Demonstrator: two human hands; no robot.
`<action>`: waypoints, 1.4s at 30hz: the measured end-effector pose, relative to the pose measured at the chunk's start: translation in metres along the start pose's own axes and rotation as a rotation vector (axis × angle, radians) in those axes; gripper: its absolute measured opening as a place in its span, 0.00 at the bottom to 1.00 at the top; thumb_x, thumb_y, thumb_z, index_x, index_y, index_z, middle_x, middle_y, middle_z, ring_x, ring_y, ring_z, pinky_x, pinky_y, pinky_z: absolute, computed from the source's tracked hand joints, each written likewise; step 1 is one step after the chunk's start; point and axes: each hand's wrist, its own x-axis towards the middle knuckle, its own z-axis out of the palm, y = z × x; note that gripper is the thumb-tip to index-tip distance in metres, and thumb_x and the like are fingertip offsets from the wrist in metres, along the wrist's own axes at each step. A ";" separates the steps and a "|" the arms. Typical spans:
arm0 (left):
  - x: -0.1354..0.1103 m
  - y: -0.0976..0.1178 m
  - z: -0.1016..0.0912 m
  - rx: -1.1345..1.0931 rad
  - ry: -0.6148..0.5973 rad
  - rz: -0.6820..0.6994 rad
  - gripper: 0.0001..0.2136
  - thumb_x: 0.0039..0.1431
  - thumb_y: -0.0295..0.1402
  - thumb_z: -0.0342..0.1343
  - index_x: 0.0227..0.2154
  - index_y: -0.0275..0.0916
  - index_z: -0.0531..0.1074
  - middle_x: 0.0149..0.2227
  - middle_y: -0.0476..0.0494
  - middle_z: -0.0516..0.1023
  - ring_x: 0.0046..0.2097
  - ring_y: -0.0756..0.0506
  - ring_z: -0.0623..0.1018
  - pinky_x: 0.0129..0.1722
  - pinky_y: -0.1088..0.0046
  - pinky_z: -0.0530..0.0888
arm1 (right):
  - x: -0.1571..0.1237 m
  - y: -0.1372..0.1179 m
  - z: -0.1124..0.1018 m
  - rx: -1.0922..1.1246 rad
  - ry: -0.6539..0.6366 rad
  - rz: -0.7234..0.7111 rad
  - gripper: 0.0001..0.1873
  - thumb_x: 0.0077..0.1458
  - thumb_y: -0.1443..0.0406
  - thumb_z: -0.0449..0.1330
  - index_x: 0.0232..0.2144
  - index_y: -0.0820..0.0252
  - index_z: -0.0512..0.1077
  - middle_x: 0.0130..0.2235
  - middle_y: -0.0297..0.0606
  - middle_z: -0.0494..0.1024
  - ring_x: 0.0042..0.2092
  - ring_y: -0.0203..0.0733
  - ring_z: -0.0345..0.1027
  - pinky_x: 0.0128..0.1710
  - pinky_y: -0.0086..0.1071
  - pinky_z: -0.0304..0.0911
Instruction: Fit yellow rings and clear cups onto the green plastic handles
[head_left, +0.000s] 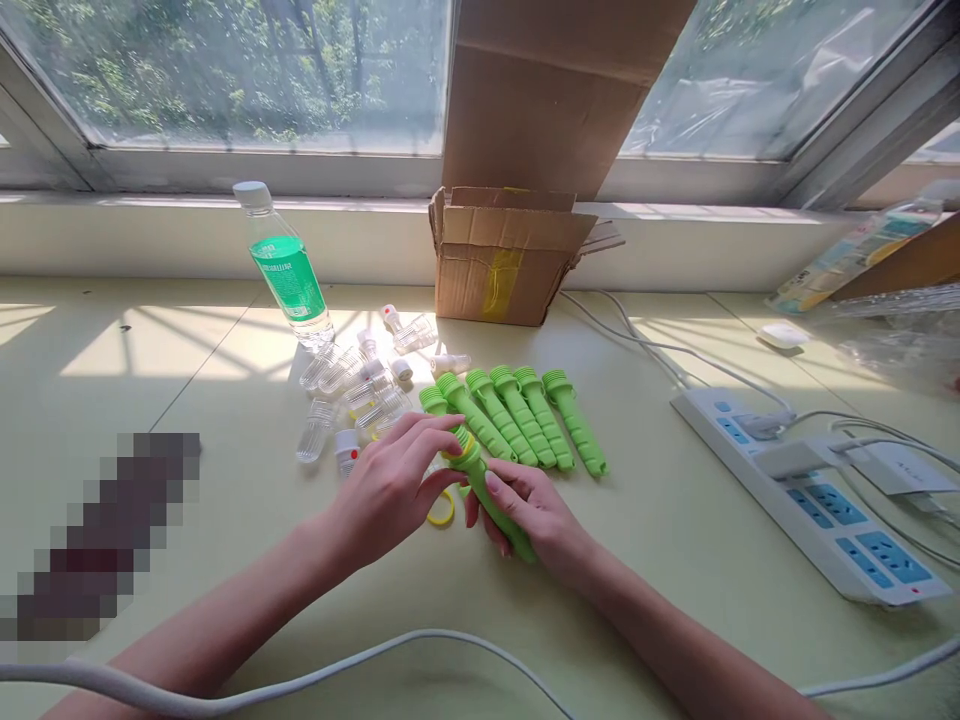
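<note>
My right hand (536, 510) is wrapped round a green plastic torch-shaped handle (486, 480), which tilts with its threaded head up and to the left. At that head, the fingers of my left hand (397, 470) pinch a yellow ring (469, 446) that sits around it. Another yellow ring (441, 508) lies on the table just below my left fingertips. Beyond my hands, several more green handles (517, 415) lie side by side. Left of them is a loose pile of clear ribbed plastic tubes (316, 430) and small white caps (346, 450), some with red dots.
A water bottle (289, 270) with a green label and an opened cardboard box (510, 265) stand at the back. On the right lies a white power strip (810, 500) with plugs and cables. A thick white cable (337, 665) crosses the near side, and a blurred-out dark object (105, 545) lies left.
</note>
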 end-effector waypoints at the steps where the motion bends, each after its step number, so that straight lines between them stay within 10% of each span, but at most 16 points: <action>1: 0.000 0.000 0.000 -0.001 0.006 -0.004 0.04 0.58 0.27 0.56 0.35 0.38 0.66 0.46 0.38 0.76 0.49 0.43 0.74 0.42 0.64 0.77 | 0.000 0.001 0.000 0.008 0.008 0.010 0.18 0.59 0.53 0.52 0.33 0.62 0.69 0.27 0.35 0.73 0.17 0.28 0.57 0.15 0.25 0.51; 23: -0.002 0.000 -0.001 0.000 -0.124 0.005 0.11 0.56 0.28 0.57 0.41 0.38 0.64 0.51 0.37 0.72 0.52 0.41 0.71 0.45 0.61 0.75 | 0.000 0.011 -0.002 0.040 0.051 0.049 0.16 0.53 0.57 0.61 0.39 0.58 0.63 0.27 0.29 0.74 0.14 0.27 0.55 0.12 0.23 0.48; 42: -0.004 -0.003 0.003 -0.054 -0.002 0.032 0.06 0.57 0.22 0.55 0.35 0.37 0.65 0.48 0.39 0.74 0.49 0.45 0.72 0.44 0.67 0.74 | -0.001 0.009 0.000 0.056 0.062 0.048 0.14 0.53 0.59 0.63 0.34 0.57 0.61 0.27 0.31 0.75 0.14 0.27 0.56 0.11 0.22 0.49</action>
